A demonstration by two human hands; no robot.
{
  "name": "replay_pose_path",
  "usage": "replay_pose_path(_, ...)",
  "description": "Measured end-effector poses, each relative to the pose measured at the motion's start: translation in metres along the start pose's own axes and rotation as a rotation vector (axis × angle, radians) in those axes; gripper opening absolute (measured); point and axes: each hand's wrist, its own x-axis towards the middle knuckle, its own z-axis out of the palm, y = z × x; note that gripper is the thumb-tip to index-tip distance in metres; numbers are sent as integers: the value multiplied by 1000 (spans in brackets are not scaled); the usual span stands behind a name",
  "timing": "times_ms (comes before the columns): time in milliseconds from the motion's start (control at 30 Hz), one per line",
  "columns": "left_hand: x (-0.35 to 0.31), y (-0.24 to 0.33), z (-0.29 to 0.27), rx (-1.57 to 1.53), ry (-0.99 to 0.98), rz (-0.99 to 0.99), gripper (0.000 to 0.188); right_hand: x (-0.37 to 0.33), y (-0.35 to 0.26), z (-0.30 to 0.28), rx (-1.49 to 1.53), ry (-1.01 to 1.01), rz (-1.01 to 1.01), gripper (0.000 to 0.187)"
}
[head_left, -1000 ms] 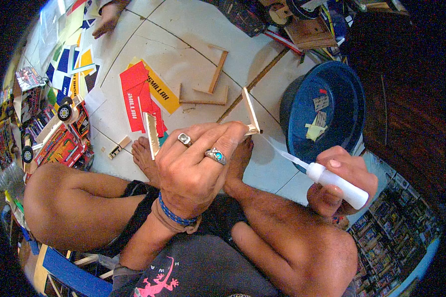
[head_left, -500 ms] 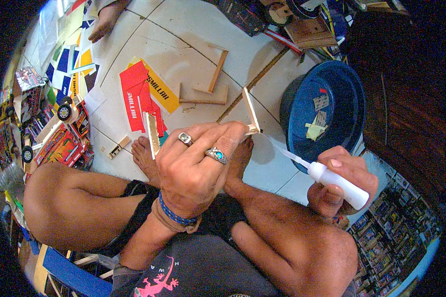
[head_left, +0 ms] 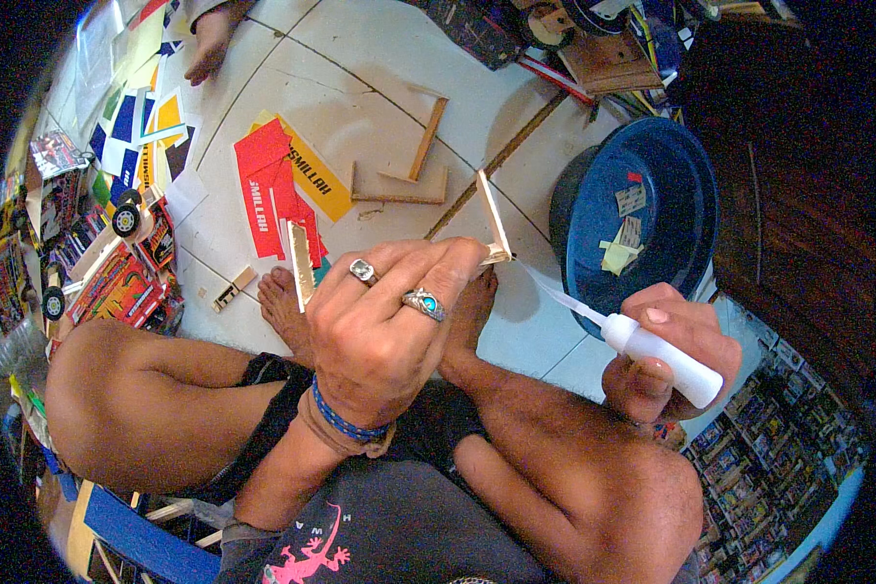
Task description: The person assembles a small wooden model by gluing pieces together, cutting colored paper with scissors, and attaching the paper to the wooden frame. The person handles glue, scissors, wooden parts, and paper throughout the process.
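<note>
My left hand (head_left: 380, 316), back upward, is closed around a thin wooden frame piece. One pale upright strip of the frame piece (head_left: 494, 219) sticks up past my fingertips. Another strip rises at the hand's left side; the part between them is hidden under my palm. My right hand (head_left: 686, 331) grips a small white squeeze bottle (head_left: 667, 360) with a long narrow nozzle. The nozzle points up and left toward the corner of the frame piece, and its translucent tip ends close to that corner; whether they touch I cannot tell.
Wooden strip pieces (head_left: 399, 185) lie on the tiled floor beyond my hands, beside red and yellow sticker sheets (head_left: 268, 185). A blue basin (head_left: 569, 224) holding scraps stands at the right. Paper cuttings and wheeled wooden parts (head_left: 127, 221) crowd the left. Another person's foot (head_left: 209, 49) shows at the top.
My right hand and the bottle have shifted very slightly left and up. My left hand keeps its hold on the frame piece almost unmoved. The other person's foot has moved a little right.
</note>
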Motion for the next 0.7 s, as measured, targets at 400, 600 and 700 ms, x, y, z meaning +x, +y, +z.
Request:
replay_pose_path(400, -1, -1, 0, 0, -3, 10, 31, -4, -1, 24, 44, 212, -69, 37)
replay_pose_path(600, -1, -1, 1, -10, -2, 5, 31, 1, -5, 14, -126, 116, -115, 34)
replay_pose_path(700, -2, -1, 0, -29, -12, -13, 31, 4, -3, 3, -10, 11, -73, 38)
